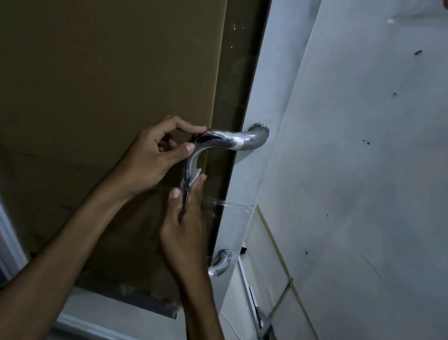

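My feed is dim, with a cold grey-blue cast. The brightest spots are the highlights on the chrome door handle (233,140); the lamp that makes them is out of view. Right of the handle the white sheet (366,164) is pale and evenly lit. Left of it the brown cardboard (93,59) sinks to murky olive, and the corner far below-left goes almost black. A strip of clear tape (229,204) just below the handle glints. Shadows are soft, with no hard edges. The handle is in fair focus. Straight edges well away from it bow from the wide lens, and detail there turns smeared and grainy.
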`<state>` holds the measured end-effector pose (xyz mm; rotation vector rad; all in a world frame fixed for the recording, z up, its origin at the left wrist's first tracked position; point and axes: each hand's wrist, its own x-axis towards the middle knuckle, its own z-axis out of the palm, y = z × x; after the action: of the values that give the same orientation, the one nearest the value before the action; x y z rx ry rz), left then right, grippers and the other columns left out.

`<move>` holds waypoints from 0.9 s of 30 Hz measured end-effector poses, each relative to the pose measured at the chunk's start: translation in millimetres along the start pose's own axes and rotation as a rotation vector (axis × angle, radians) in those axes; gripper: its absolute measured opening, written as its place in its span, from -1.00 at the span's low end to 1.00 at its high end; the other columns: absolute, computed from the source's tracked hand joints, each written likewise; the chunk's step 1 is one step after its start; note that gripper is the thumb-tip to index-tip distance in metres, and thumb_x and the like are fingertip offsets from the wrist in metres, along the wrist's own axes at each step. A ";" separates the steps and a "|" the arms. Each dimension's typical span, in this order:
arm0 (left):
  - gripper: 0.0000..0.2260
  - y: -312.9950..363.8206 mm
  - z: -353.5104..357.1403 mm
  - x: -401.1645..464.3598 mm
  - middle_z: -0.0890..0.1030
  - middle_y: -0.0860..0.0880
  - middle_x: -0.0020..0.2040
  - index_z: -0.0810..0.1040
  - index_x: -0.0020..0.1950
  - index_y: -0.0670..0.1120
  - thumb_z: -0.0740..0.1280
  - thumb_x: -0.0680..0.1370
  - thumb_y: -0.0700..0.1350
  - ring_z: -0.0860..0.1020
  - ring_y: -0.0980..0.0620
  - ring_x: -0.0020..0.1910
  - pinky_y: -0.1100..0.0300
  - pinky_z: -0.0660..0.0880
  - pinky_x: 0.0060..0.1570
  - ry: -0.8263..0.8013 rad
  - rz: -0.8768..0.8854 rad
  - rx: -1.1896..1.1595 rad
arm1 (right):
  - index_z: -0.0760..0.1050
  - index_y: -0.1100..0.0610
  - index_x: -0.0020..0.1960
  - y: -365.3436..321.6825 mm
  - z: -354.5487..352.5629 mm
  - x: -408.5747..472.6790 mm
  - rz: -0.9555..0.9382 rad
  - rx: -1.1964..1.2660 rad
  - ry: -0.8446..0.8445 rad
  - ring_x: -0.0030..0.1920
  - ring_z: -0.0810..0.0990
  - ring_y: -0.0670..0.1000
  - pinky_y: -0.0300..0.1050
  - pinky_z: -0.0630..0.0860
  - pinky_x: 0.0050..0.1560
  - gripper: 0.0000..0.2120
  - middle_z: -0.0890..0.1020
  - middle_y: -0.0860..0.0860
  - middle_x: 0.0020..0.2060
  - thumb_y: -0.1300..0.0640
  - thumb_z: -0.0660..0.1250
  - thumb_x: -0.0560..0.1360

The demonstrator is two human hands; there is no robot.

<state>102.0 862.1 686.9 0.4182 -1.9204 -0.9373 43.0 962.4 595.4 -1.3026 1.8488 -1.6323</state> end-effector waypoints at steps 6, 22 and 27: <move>-0.72 1.2 11.5 12.8 0.66 0.11 0.21 0.65 0.18 0.06 0.39 0.62 -0.30 0.46 0.23 -0.15 0.25 0.43 -0.03 0.028 -0.004 0.004 | -0.17 -0.26 0.67 10.5 -7.2 8.8 -0.031 -0.011 -0.010 0.64 -0.10 -0.25 0.07 0.03 0.67 -0.34 -0.06 -0.29 0.66 -0.33 0.01 0.66; -0.67 8.8 16.5 8.9 0.64 -0.04 0.23 0.64 0.22 0.10 0.35 0.63 -0.31 0.51 0.25 -0.02 0.35 0.40 0.05 0.057 0.054 0.111 | -0.07 -0.32 0.65 40.2 1.7 6.7 -0.045 -0.015 0.102 0.61 0.21 -0.14 0.09 0.30 0.58 -0.38 0.24 -0.20 0.63 -0.28 0.07 0.66; -0.68 14.4 20.9 -13.0 0.54 0.19 0.17 0.63 0.28 0.15 0.31 0.64 -0.21 0.44 0.02 0.23 0.51 0.06 0.20 0.186 0.089 0.532 | 0.01 -0.30 0.65 43.5 7.3 -1.7 -0.047 0.020 0.133 0.61 0.16 -0.22 0.09 0.26 0.61 -0.41 0.22 -0.28 0.62 -0.21 0.13 0.68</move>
<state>92.0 888.6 684.2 0.6945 -1.9808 -0.3038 32.1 955.6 553.2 -1.2665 1.8848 -1.7974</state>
